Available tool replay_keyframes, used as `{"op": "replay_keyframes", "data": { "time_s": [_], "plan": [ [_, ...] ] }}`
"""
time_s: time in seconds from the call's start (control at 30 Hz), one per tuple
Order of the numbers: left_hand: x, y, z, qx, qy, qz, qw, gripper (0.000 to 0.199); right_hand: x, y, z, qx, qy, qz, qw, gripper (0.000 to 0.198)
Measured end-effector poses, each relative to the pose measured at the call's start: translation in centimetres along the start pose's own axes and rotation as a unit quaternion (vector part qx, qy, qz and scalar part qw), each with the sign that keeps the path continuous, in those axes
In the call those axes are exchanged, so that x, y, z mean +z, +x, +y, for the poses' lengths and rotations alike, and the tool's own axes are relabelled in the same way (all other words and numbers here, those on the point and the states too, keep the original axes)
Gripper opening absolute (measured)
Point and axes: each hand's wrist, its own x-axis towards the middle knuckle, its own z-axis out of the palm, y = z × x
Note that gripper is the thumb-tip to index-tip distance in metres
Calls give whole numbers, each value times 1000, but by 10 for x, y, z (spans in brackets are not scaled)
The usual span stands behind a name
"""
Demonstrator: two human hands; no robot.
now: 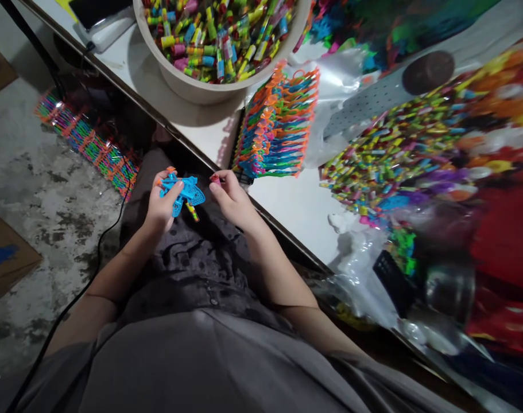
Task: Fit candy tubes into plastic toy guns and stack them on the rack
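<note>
Over my lap, my left hand (158, 206) is closed around a blue plastic toy (193, 194) with lattice-like, wing-shaped parts. An orange bit (171, 170) shows at the top of that hand. A small yellow-and-red wrapped stick (193, 212) pokes out below the toy; how it is attached cannot be made out. My right hand (235, 202), a little to the right, pinches a small pinkish-red piece (216, 179) between thumb and fingers. The piece is partly hidden by the fingertips and stays apart from the toy.
On the white table, a tub (192, 94) holds many colourful wrapped sticks. Beside it stands a stack of orange, blue and green plastic toys (282, 123). Loose sticks (373, 155) lie heaped rightward. A bagged bundle (86, 140) and a black cable (100, 246) are at left.
</note>
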Motion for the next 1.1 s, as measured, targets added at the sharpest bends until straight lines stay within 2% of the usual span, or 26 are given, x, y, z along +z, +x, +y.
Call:
{"op": "replay_keyframes", "data": {
  "time_s": [0.13,0.37,0.63,0.8,0.97,1.1],
  "plan": [
    [-1,-1,4,-5,11,-52,999,45,-9,1,-8,-44,-70,-31,996,30],
    [1,-4,12,-26,26,-77,996,43,-11,-1,-17,-123,-118,-12,985,26],
    [5,0,10,-25,8,-70,997,44,-11,-4,-12,-127,-149,46,980,28],
    [4,4,9,-22,11,-57,998,41,-8,-7,-9,-131,-165,30,977,27],
    [5,5,8,-20,19,-65,997,39,-7,-5,-11,-116,-158,72,978,28],
    [5,6,2,-21,17,-53,998,37,-6,-6,-11,-124,-179,61,974,29]
  ]
}}
